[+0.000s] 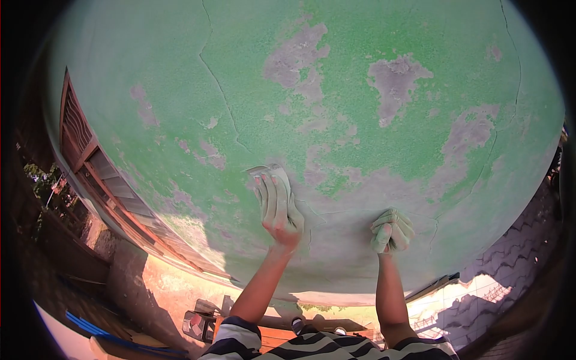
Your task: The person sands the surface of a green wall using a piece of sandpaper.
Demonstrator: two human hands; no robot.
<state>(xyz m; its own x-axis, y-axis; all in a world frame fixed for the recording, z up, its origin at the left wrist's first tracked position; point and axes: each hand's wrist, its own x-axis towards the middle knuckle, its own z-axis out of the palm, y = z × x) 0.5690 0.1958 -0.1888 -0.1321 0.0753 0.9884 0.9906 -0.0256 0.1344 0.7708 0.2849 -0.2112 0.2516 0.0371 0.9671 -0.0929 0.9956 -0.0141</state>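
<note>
A green painted wall (360,144) with flaking paint fills most of the view. My left hand (278,210), its fingers stretched upward and coated in pale dust, presses a thin pale sheet that looks like sandpaper (258,170) flat against the wall. Only the sheet's edges show around the fingers. To the right and a little lower, my right hand (392,230) is closed in a dusty fist at the wall. Whether anything is inside that fist is hidden.
A wooden louvred window (99,162) is set in the wall at left. Below me are an orange wooden bench (279,339) and a dark container (195,324) beside it. Blue rods (90,325) lie at lower left, paving (480,300) at lower right.
</note>
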